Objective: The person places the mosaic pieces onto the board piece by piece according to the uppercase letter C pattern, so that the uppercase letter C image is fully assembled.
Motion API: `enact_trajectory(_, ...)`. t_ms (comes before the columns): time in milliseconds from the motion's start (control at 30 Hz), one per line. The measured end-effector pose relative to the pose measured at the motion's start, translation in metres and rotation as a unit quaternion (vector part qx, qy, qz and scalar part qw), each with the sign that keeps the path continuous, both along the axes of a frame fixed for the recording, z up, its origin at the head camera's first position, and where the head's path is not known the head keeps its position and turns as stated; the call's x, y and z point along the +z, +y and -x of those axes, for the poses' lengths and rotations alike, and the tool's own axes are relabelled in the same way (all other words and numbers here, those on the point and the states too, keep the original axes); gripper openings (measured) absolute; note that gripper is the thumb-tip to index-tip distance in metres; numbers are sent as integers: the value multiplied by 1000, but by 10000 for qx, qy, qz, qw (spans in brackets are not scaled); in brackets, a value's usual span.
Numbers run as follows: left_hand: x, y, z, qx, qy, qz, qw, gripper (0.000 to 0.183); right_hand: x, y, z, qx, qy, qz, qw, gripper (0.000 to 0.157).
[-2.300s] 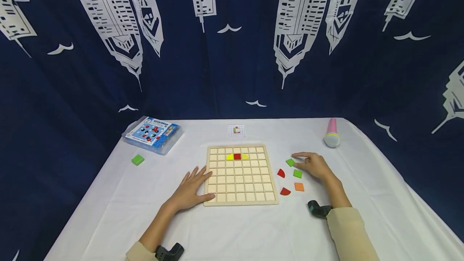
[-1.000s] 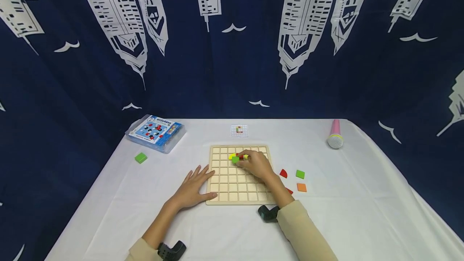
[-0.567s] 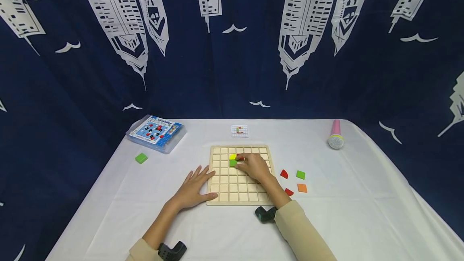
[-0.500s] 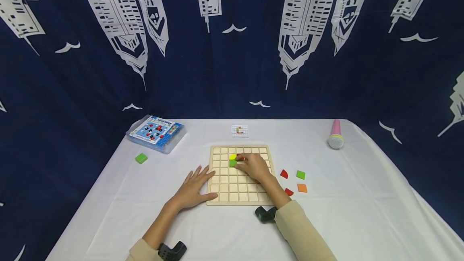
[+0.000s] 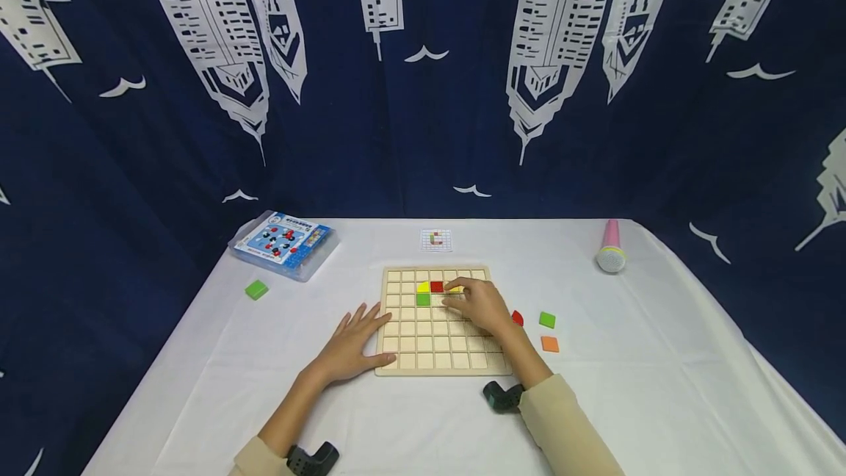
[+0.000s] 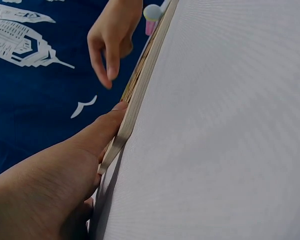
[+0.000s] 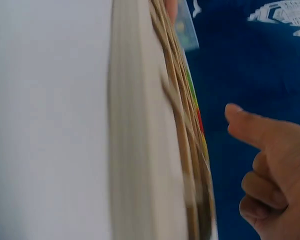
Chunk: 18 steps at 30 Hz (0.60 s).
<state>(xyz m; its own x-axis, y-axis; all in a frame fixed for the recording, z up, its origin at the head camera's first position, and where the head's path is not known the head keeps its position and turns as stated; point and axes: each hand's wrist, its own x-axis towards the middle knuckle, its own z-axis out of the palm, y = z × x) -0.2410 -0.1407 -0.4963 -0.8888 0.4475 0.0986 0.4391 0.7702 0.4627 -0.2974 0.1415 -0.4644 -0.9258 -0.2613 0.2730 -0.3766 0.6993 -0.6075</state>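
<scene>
A wooden grid board (image 5: 436, 352) lies on the white table. In one row stand a yellow tile (image 5: 424, 287), a red square tile (image 5: 437, 287) and a second yellow tile, mostly covered by my right hand (image 5: 482, 305). A green square tile (image 5: 423, 300) fills the cell below the first yellow one. My right hand hovers over the board, thumb and forefinger apart and nothing between them. With fingers spread, my left hand (image 5: 350, 344) rests on the board's left edge. The left wrist view shows its thumb (image 6: 107, 125) on the rim.
Right of the board lie a red quarter-round tile (image 5: 518, 319), a green tile (image 5: 547, 319) and an orange tile (image 5: 550, 344). A pattern card (image 5: 436, 240) lies behind the board. Farther out are a plastic box (image 5: 284, 244), green tiles (image 5: 256, 289) and a pink toy microphone (image 5: 611, 248).
My right hand picked up a green tile from the right side, set it below the left yellow tile and let go, then drew back rightward. My left hand stayed on the board.
</scene>
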Motion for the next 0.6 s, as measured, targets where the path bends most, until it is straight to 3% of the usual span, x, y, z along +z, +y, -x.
enact_trajectory(267, -2, -2, -3, 25, -5, 25, 10000, 81, 10, 82, -19, -520, 285, -151, 9981, 27)
enact_trajectory(433, -3, -2, -1, 53, 20, 2, 10000, 81, 7, 132, -33, -908, -54, -377, 9951, 29)
enact_trajectory(600, -2, 0, 0, 27, 13, -31, 10000, 82, -1, 159, -42, -1002, -398, -566, 9926, 34)
